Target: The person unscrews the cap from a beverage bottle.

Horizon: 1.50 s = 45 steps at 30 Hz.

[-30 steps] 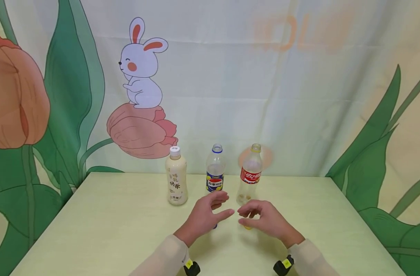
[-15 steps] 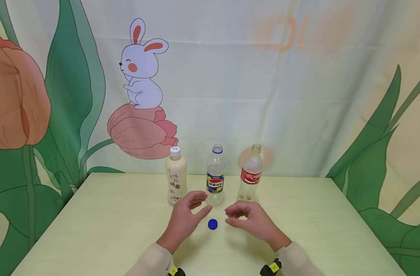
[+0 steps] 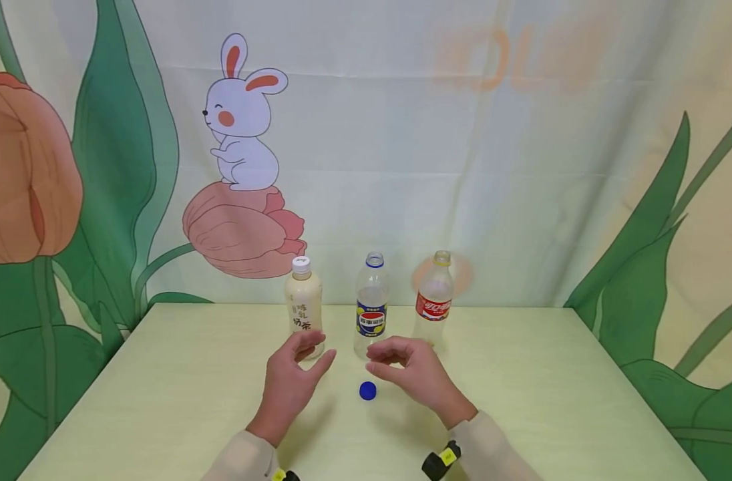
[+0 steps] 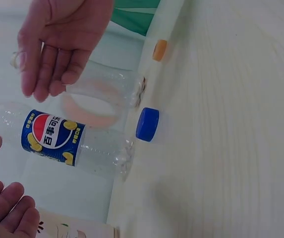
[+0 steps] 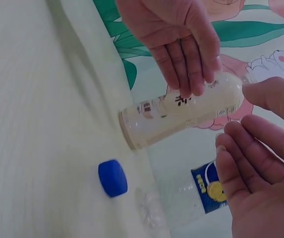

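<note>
A: Milk-tea bottle [image 3: 302, 304]?
B: Upright, leftmost of three on the desk [image 3: 179, 387], white cap [image 3: 301, 264] on. Left hand [image 3: 289, 382] just before it; fingers loosely bent, thumb spread wide. Touching? Can't tell.
A: Right hand [image 3: 419, 374]?
B: Raised, before the blue-labelled bottle [image 3: 372, 314]; fingers curved, thumb apart. Blue cap [image 3: 368, 391] between hands, orange cap [image 4: 160, 50] farther right. Red-labelled bottle [image 3: 434, 305] rightmost.

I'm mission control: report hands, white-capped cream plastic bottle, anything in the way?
Left hand, right hand: bare, holding nothing. White-capped cream plastic bottle upright, partly behind left hand. Round blue plastic cap between hands, possible obstacle.
</note>
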Motion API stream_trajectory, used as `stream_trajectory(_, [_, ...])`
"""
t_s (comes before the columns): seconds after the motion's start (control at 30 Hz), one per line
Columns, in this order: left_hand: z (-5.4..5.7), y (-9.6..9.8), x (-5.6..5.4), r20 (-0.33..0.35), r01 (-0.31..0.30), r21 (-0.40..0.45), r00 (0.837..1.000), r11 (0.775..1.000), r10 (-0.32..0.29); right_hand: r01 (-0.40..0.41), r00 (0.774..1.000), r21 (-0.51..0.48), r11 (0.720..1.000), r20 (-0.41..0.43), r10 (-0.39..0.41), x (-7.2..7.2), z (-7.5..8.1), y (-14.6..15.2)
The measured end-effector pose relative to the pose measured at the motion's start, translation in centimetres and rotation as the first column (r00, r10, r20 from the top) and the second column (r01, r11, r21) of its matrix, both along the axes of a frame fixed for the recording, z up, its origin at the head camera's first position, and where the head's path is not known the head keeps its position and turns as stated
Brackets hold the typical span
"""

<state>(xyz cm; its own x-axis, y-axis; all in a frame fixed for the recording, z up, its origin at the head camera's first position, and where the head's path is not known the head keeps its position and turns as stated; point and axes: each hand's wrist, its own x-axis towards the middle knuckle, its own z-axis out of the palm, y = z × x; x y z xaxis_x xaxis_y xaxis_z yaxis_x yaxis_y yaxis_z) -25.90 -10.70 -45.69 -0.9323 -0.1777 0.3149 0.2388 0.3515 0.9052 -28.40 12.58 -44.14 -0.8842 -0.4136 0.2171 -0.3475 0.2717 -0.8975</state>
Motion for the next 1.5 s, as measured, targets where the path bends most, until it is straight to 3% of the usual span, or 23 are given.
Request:
stream_trajectory(0.27, [0.0,-1.6,-0.4,-0.047,-0.096,0.040,0.994,0.995,0.098,0.060,0.998,-0.079,0.995,0.020,-0.059,-0.3,1.4,-2.1])
stream_trajectory(0.67, [-0.1,-4.3,-1.9,-0.006,-0.151,0.010,0.988,0.988,0.151,0.144,0.990,-0.146,0.979,0.012,-0.144,-1.1,4.4,-5.6])
stream_trajectory(0.9, [0.1,-5.1,-3.4,0.123,-0.090,-0.011,0.988,0.996,0.090,0.186,0.979,-0.186,0.965,-0.052,-0.199,-1.7,5.6,-7.8])
stream_trajectory(1.1, [0.2,-5.7,-5.2,0.171,0.000,-0.008,0.985,1.000,0.001,0.220,0.968,-0.196,0.956,-0.076,-0.239,-2.2,6.6,-9.6])
stream_trajectory(1.33, [0.4,-5.9,-6.9,0.260,0.078,0.003,0.963,0.997,-0.076,0.272,0.951,-0.228,0.935,-0.088,-0.298,-3.0,7.7,-11.8])
stream_trajectory(1.5, [0.0,-6.1,-7.9,0.270,0.122,0.011,0.955,0.993,-0.120,0.299,0.942,-0.255,0.919,-0.076,-0.327,-3.7,8.3,-13.1])
